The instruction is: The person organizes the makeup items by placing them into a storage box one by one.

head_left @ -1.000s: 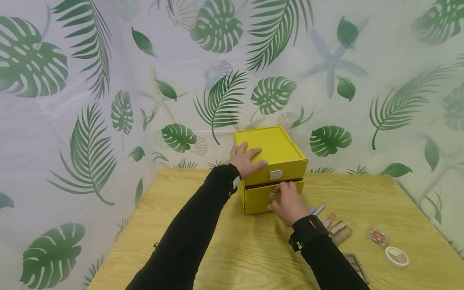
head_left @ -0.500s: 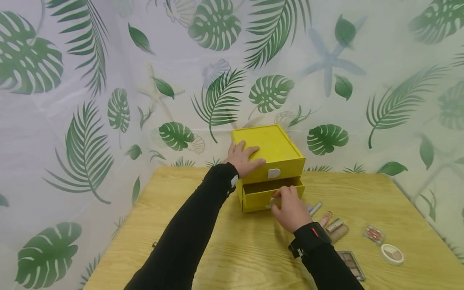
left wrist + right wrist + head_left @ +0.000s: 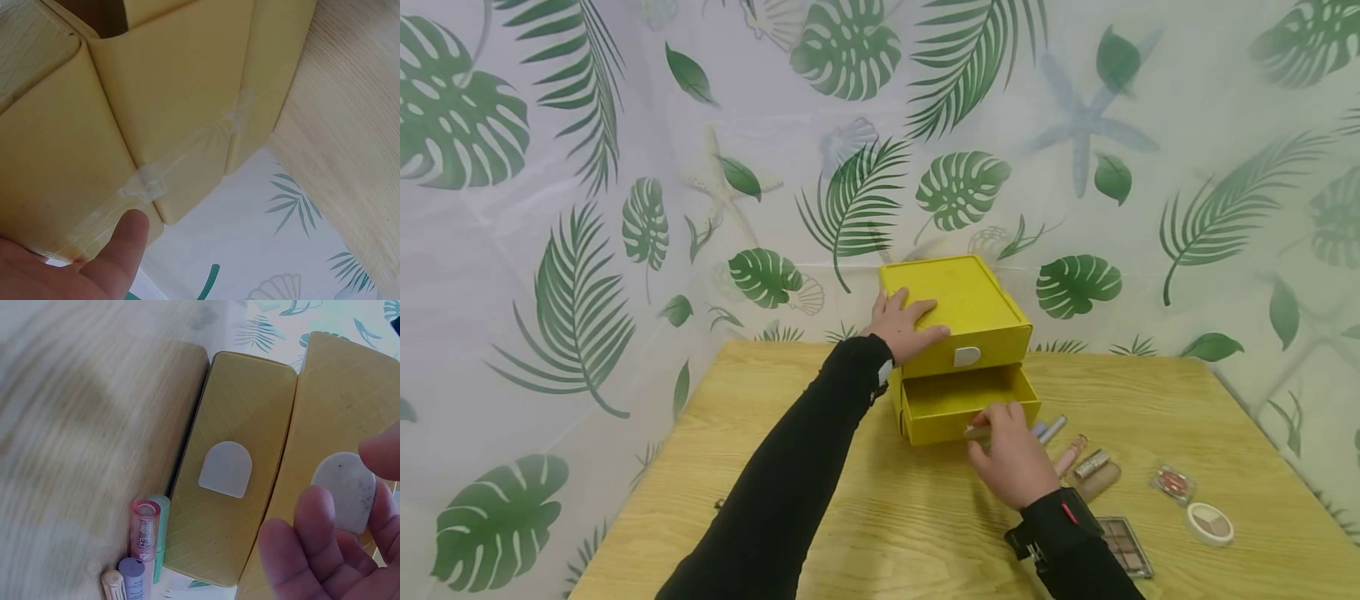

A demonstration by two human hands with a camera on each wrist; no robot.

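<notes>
A yellow box with stacked drawers (image 3: 955,292) stands at the back of the table. My left hand (image 3: 904,329) rests with spread fingers on its top and left side; in the left wrist view a finger lies against the taped side wall. A lower drawer (image 3: 917,425) is pulled out, its visible inside bare. My right hand (image 3: 1011,458) pinches the white pull tab (image 3: 347,490) on its front. Between that drawer and the table, the right wrist view shows another drawer front (image 3: 247,425) with its own tab. The top drawer is closed.
Right of the box lie lip-gloss-like tubes (image 3: 145,528), a silver-capped tube (image 3: 1092,463) and a tan tube (image 3: 1099,482). Farther right are an eyeshadow palette (image 3: 1123,546), a small red compact (image 3: 1172,482) and a round white compact (image 3: 1210,523). A leaf-patterned sheet (image 3: 850,125) hangs behind.
The lower drawer has slid out toward me from nearly closed, and my right hand has come back with its tab. My left hand has stayed on the box.
</notes>
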